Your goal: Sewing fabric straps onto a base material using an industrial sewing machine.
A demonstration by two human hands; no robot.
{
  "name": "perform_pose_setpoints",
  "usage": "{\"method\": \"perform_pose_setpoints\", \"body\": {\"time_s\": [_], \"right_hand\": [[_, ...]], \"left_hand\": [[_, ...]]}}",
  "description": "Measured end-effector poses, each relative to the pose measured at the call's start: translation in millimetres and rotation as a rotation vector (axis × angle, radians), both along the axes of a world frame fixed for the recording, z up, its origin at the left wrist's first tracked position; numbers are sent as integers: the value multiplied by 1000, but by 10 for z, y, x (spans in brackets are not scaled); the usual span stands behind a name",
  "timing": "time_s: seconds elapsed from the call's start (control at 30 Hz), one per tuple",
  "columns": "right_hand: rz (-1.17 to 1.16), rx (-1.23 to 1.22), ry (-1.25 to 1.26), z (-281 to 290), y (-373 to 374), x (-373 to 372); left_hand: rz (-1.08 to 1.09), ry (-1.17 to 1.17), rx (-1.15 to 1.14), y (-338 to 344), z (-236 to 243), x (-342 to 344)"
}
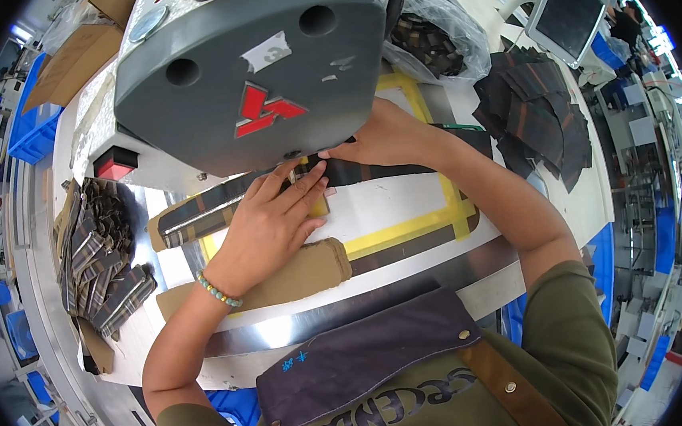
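My left hand (268,225) lies flat with its fingers stretched over a plaid fabric strip (197,216), fingertips close under the grey sewing machine head (241,69). My right hand (393,135) is at a dark fabric piece (378,170) on the other side of the needle area. Its thumb reaches toward my left fingertips; the machine head hides its other fingers, so its grip does not show. The needle is hidden too. Beneath the fabric is a white work surface (388,203) edged with yellow tape (406,230).
Plaid fabric pieces (97,264) are heaped at the left, dark striped ones (537,109) at the right. A clear bag of fabric pieces (436,41) stands behind. Cardboard (298,279) lies before my left hand. A screen (569,11) stands far right, a blue crate (34,129) far left.
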State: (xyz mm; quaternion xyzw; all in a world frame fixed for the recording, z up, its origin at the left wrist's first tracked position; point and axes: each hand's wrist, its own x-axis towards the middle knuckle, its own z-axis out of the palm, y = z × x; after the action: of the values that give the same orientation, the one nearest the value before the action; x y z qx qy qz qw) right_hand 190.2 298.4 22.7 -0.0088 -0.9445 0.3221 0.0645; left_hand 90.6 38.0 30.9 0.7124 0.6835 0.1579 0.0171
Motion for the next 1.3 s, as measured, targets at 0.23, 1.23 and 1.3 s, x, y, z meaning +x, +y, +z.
{"method": "perform_pose_setpoints", "body": {"time_s": [0.23, 1.23, 1.3], "right_hand": [[51, -207, -181, 38, 164, -103], [294, 178, 303, -243, 33, 528], [302, 275, 357, -267, 21, 515]], "left_hand": [[27, -62, -34, 21, -4, -6], [69, -314, -61, 63, -27, -235], [80, -398, -82, 46, -57, -271]]}}
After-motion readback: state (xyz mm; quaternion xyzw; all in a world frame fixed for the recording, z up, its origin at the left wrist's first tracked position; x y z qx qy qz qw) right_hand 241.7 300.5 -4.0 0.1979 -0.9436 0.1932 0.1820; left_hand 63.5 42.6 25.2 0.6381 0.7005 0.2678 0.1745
